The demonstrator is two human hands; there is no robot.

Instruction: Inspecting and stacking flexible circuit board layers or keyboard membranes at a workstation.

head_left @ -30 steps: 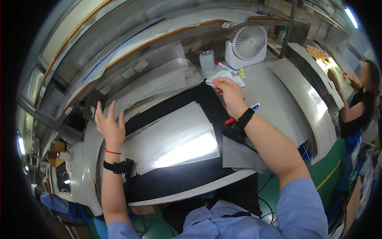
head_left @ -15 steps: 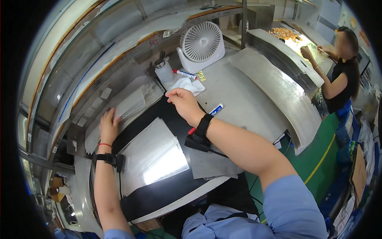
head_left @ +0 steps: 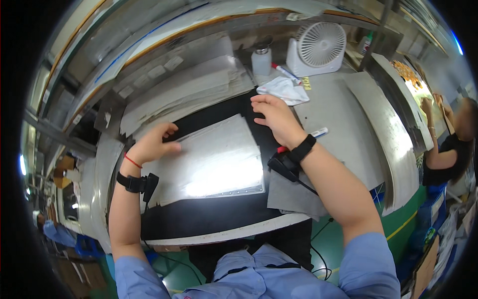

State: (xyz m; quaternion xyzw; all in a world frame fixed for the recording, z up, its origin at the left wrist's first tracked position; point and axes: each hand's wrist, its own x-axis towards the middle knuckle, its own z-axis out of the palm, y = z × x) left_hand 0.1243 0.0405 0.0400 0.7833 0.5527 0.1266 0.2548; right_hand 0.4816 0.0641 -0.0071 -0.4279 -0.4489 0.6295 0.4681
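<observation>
Since the earlier frame the left hand [head_left: 151,144] has moved nearer, away from the far stack [head_left: 186,94]. On the black mat [head_left: 214,219] lie metal sheets [head_left: 216,152], between the hands. The left, loosely open, is at their left end, contact unclear; the right hand [head_left: 279,119], half-open, is near the white cloth [head_left: 285,89].

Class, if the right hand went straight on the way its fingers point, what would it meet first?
Past a strip of black mat, the right hand would probably meet the rear stack of thin grey sheets first, though the hand's height is unclear.
</observation>
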